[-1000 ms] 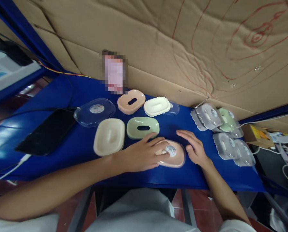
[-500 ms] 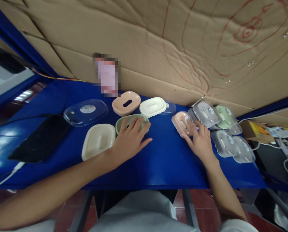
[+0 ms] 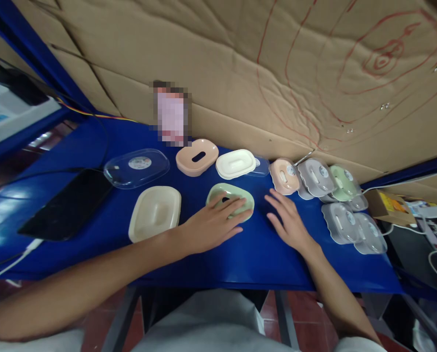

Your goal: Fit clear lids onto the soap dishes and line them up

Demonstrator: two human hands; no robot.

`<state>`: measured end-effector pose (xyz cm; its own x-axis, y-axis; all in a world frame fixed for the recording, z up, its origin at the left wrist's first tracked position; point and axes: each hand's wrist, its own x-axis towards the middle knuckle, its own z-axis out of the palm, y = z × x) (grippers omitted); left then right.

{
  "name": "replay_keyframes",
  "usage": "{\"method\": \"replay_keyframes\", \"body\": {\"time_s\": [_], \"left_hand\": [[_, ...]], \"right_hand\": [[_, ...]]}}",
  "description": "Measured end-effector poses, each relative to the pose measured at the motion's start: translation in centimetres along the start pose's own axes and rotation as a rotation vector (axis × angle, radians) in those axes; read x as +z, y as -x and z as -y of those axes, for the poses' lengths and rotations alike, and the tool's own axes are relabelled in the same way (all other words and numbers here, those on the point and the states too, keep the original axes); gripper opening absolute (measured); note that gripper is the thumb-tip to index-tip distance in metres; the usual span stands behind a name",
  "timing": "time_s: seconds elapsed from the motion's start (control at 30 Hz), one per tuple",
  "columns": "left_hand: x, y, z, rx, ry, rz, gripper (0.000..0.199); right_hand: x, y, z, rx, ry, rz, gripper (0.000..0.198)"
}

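Near the middle of the blue table, my left hand (image 3: 218,225) lies over a pale green soap dish (image 3: 248,198) with a dark slot in its floor. Its fingers reach inside the dish and the thumb is on the near side, outside the rim; the palm hides part of the dish. My right hand (image 3: 286,222) is just right of it, fingers apart and holding nothing. Beyond its fingertips sits a peach soap box (image 3: 285,180) with a clear lid. A cream dish (image 3: 155,210) is left of my left hand. A peach slotted dish (image 3: 192,164) and a white tray (image 3: 236,164) lie behind.
Several lidded soap boxes (image 3: 317,178), grey and green, cluster on the right. A clear lid (image 3: 137,168) and a black phone-like device (image 3: 66,205) with a white cable lie left. A cardboard wall (image 3: 218,73) closes off the back. An open carton (image 3: 390,208) is far right.
The green dish has moved right and nearer with my left hand. My right hand has let go of the peach box, which now stands farther back beside the grey one.
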<state>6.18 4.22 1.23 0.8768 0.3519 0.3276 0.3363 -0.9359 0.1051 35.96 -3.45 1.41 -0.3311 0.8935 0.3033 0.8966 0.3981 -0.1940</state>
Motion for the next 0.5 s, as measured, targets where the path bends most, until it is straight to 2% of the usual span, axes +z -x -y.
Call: {"method": "replay_keyframes", "body": {"time_s": [0.1, 0.2, 0.3, 0.4, 0.5], "left_hand": [[0.0, -0.1, 0.9, -0.163, -0.026, -0.075, 0.046], [0.1, -0.1, 2.3, -0.326, -0.056, -0.089, 0.056], [0.3, -0.1, 3.3, -0.397, -0.045, -0.031, 0.063], [0.5, -0.1, 3.7, -0.428, -0.036, 0.002, 0.065], [0.9, -0.3, 3.8, -0.421, -0.053, -0.006, 0.065]], "right_hand": [[0.6, -0.2, 1.8, -0.187, -0.09, 0.142, 0.062], [1.3, -0.5, 2.9, -0.259, -0.101, 0.193, 0.062], [1.3, -0.5, 2.3, -0.218, -0.041, 0.125, 0.048], [0.2, -0.1, 0.6, -0.162, 0.002, 0.055, 0.034], [-1.0, 0.4, -0.8, -0.076, -0.048, -0.098, 0.023]]}}
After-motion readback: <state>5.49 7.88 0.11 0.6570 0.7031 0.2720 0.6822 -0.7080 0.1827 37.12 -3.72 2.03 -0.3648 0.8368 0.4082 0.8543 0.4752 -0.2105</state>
